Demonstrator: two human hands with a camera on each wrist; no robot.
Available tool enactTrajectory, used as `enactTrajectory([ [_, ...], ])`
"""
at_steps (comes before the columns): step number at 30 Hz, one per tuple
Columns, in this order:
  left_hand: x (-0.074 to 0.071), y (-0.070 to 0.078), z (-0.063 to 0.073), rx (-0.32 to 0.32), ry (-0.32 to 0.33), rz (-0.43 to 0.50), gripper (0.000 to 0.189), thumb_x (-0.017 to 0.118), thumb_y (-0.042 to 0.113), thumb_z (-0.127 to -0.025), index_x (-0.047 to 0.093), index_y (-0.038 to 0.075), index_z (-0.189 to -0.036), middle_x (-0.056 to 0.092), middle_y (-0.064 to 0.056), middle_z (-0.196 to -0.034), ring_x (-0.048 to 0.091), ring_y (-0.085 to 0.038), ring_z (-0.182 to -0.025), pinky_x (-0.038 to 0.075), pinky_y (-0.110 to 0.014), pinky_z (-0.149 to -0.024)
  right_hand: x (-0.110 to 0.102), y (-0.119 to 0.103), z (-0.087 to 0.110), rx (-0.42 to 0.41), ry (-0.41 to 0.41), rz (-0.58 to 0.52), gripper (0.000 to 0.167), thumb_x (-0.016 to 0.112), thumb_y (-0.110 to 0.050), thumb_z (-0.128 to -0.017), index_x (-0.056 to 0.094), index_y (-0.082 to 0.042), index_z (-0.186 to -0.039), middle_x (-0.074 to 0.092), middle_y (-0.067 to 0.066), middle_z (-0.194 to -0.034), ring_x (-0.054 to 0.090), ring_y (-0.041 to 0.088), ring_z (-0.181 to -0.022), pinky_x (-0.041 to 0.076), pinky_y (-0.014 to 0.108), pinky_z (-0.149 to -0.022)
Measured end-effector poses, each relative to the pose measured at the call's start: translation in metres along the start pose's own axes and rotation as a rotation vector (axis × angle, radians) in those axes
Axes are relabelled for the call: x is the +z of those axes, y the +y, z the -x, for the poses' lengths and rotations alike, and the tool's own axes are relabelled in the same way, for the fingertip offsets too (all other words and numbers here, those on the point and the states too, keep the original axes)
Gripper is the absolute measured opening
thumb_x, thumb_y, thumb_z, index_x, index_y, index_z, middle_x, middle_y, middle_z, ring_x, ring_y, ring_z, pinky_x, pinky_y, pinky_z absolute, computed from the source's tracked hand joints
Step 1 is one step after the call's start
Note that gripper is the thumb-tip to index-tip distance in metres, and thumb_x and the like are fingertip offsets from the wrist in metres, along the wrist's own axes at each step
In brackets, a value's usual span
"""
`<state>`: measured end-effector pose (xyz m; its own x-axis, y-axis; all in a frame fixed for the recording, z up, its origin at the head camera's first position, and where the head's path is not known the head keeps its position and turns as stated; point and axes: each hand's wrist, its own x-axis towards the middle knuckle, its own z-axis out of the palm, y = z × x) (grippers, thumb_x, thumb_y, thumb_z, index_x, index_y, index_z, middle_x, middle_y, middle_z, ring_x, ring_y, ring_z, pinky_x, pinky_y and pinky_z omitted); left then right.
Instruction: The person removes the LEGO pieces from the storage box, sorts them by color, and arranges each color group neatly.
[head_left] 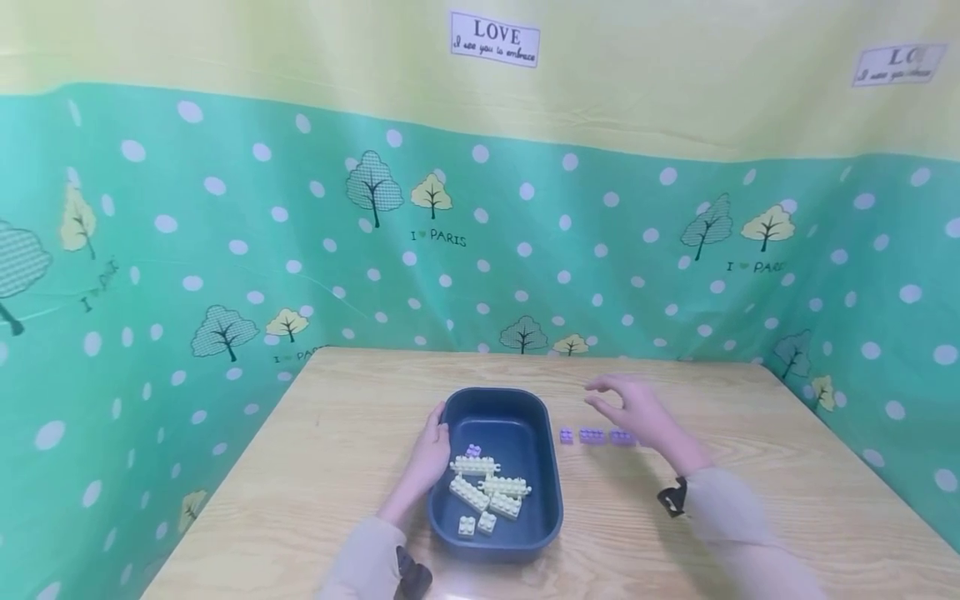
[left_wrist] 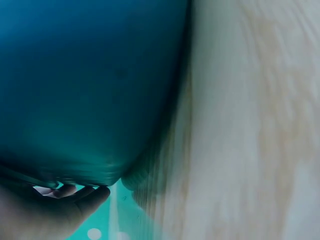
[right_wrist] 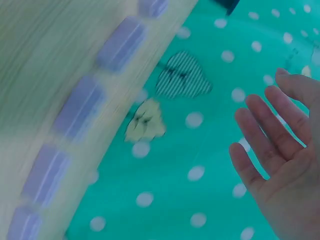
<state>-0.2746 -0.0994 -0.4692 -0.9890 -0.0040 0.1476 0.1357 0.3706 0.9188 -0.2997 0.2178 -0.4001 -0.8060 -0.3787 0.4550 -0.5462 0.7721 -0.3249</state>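
A dark blue rectangular bin [head_left: 555, 492] stands on the table, with several pale cream building blocks [head_left: 469, 493] and a small purple block [head_left: 473, 451] inside. My left hand [head_left: 429, 454] grips the bin's left side near the far corner; its fingers also show at the bin wall in the left wrist view. Right of the bin, purple building blocks [head_left: 592, 436] lie in a row, partly hidden by my right arm. My right hand [head_left: 628, 406] hovers over this row with fingers spread and loosely bent, holding nothing. In the right wrist view, several purple blocks [right_wrist: 80, 107] form the line.
The wooden table [head_left: 360, 400] ends at a green and yellow curtain [head_left: 525, 275] that hangs behind it and along both sides. Dark bands sit on both wrists, the right band [head_left: 672, 497] below the sleeve cuff.
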Motion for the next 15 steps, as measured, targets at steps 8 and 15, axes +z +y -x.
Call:
enactTrajectory([
  [8,0.003,-0.001,0.001,0.057,0.018,0.034,0.048,0.029,0.008,-0.099,0.023,-0.008,-0.144,0.028,-0.033,-0.145,0.025,-0.049,-0.134,0.019,-0.059,-0.113,0.028,-0.036,-0.027,-0.156,0.007,-0.066,0.024,0.069,-0.015,-0.083,0.068,-0.005,-0.104,0.071,0.01,-0.103,0.066,0.027,-0.096,0.054,0.044,-0.087],
  [15,0.001,0.001,0.004,0.088,0.034,0.027,0.048,0.028,0.011,-0.1,0.024,-0.008,-0.144,0.029,-0.034,-0.144,0.027,-0.049,-0.133,0.021,-0.059,-0.112,0.049,-0.062,-0.039,-0.201,-0.064,-0.091,0.022,0.069,-0.015,-0.084,0.069,-0.008,-0.104,0.07,0.006,-0.103,0.065,0.022,-0.099,0.054,0.038,-0.089],
])
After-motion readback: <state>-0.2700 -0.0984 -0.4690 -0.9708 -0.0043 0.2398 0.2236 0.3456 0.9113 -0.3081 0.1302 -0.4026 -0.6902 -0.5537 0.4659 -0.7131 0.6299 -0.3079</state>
